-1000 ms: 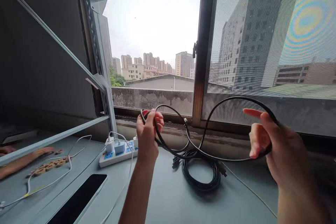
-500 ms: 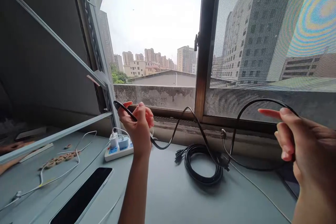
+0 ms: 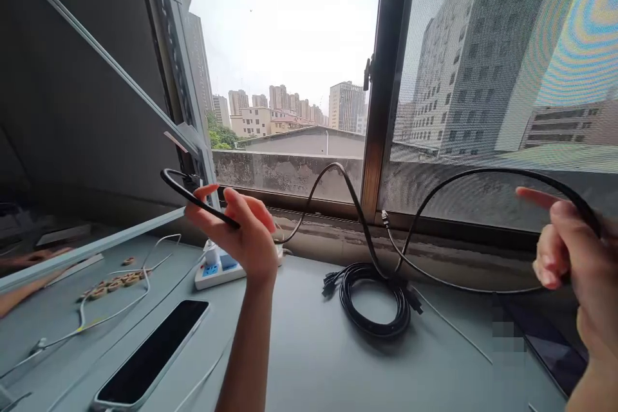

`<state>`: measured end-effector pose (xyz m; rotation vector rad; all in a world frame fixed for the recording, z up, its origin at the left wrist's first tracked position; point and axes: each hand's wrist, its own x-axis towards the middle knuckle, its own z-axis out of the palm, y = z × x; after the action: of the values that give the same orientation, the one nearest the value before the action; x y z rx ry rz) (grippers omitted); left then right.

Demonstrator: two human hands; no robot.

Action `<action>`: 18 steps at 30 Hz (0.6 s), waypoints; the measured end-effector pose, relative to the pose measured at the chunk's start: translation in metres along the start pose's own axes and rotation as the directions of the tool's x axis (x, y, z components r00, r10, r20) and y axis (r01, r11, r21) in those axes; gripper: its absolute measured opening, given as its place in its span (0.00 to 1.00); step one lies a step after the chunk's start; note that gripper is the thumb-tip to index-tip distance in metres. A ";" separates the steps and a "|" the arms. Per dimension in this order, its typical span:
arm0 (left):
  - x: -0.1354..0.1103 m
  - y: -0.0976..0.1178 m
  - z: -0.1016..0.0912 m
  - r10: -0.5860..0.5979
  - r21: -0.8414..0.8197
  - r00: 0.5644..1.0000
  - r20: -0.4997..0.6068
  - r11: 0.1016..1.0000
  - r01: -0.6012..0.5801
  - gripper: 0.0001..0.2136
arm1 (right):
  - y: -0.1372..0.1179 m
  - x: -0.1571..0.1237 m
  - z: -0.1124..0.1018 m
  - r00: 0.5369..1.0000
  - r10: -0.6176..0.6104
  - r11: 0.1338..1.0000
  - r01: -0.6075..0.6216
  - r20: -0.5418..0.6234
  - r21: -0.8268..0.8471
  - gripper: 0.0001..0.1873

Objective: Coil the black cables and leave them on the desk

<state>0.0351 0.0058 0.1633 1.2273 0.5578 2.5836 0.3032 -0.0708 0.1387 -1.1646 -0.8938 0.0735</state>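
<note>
At edge, R hand point(image 3: 579, 248) cropped, blk cable point(image 3: 360, 206) part-hidden

Held cable point(image 3: 356, 206): black. Coiled cable point(image 3: 381, 329): black. Bench point(image 3: 309, 347): grey-blue. Power strip point(image 3: 207, 282): white, blue sockets point(image 3: 210, 270). Phone screen point(image 3: 154, 354): black.

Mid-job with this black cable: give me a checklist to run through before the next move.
1. Left hand holding the black cable: ok, it runs through the grasp.
2. Right hand holding it too: ok, though the grip is partly hidden.
3. Cable straight between the hands: not ok, it bends in tall arches.
4. Silver-tipped plug in a hand: not ok, it sticks out free between them.
5. Cable off the coiled cable: cannot tell, they overlap in view.
6. Phone apart from the black cable: ok.
</note>
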 end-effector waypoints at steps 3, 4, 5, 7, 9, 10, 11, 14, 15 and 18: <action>0.004 0.008 -0.001 -0.203 -0.171 0.949 0.241 0.954 0.247 0.19 | -0.007 -0.006 0.005 0.997 -0.015 0.993 0.023 -0.070 0.112 0.16; 0.003 0.011 0.000 -0.275 -0.189 0.892 0.359 0.914 0.358 0.21 | -0.010 -0.010 0.008 0.998 -0.029 0.993 0.035 -0.055 0.114 0.16; 0.001 0.013 0.002 -0.341 -0.169 0.813 0.471 0.870 0.463 0.22 | -0.014 -0.013 0.010 0.998 -0.056 0.993 0.058 -0.027 0.099 0.16; -0.006 0.015 0.007 -0.464 -0.009 0.601 0.651 0.787 0.617 0.20 | -0.021 -0.021 0.014 0.986 -0.160 0.986 0.158 0.041 0.052 0.15; -0.017 0.015 0.013 -0.557 0.197 0.406 0.724 0.732 0.652 0.15 | -0.026 -0.027 0.019 0.957 -0.281 0.960 0.278 0.075 0.044 0.12; -0.022 0.014 0.016 -0.594 0.282 0.347 0.726 0.717 0.637 0.13 | -0.028 -0.029 0.020 0.941 -0.329 0.944 0.324 0.076 0.070 0.11; -0.027 0.013 0.018 -0.624 0.348 0.321 0.713 0.712 0.609 0.13 | -0.029 -0.032 0.022 0.929 -0.362 0.929 0.353 0.071 0.113 0.10; -0.037 0.010 0.021 -0.665 0.475 0.412 0.623 0.740 0.477 0.17 | -0.034 -0.037 0.024 0.930 -0.368 0.903 0.351 0.024 0.247 0.13; -0.038 0.009 0.021 -0.663 0.505 0.453 0.596 0.748 0.431 0.18 | -0.036 -0.038 0.024 0.935 -0.354 0.899 0.339 0.004 0.276 0.14; -0.037 0.010 0.021 -0.638 0.506 0.485 0.597 0.770 0.389 0.19 | -0.037 -0.040 0.022 0.942 -0.332 0.890 0.327 -0.038 0.318 0.11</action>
<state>0.0744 -0.0113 0.1542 1.7216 0.9635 1.3131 0.2482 -0.0894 0.1488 -0.6990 -1.0418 -0.0484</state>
